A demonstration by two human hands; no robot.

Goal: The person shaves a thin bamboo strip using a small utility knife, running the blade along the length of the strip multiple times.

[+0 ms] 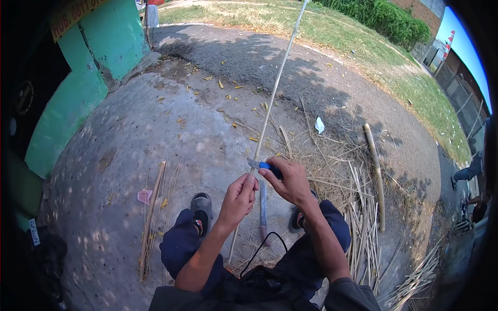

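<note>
A long, pale bamboo strip runs from between my legs up past the far road edge. My left hand is closed around its lower part, thumb on top. In my right hand is a small knife with a blue handle, fingers wrapped round it. Its short blade lies across the strip just above my left thumb, touching or very near it. Below my hands, a long-bladed machete lies on the concrete between my feet.
Split bamboo strips and shavings pile up at my right, beside a bamboo pole. Another bamboo piece lies at my left. A black cord loops near my lap. A green wall stands far left; a person is at the right edge.
</note>
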